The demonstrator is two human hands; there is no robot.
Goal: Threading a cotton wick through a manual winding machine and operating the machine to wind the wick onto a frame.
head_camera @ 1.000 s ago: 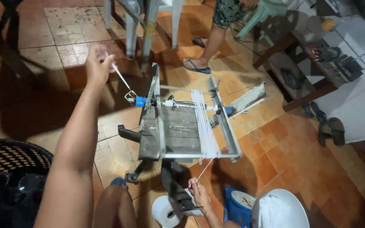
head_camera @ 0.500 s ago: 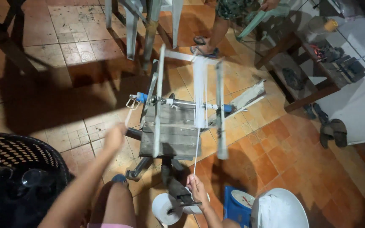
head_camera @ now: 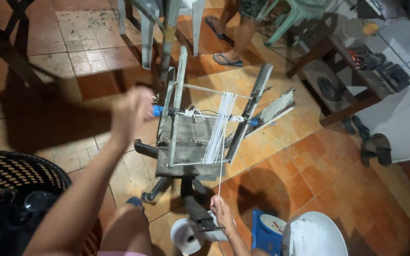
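Left hand [head_camera: 131,111]: blurred beside crank [head_camera: 156,111], grip indeterminable. Right hand [head_camera: 223,212]: fingers pinched on thread [head_camera: 220,178] below reel [head_camera: 214,125].

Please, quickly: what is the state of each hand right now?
Left hand: closed, blurred, beside the crank of the wooden winding frame; a firm grasp cannot be told.
Right hand: closed, pinching the white thread that runs up to the frame.

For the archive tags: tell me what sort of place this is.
Probably a home workspace or small household workshop: a tiled floor, a wooden winding frame wrapped in white thread, plastic chairs and sandals lying about.
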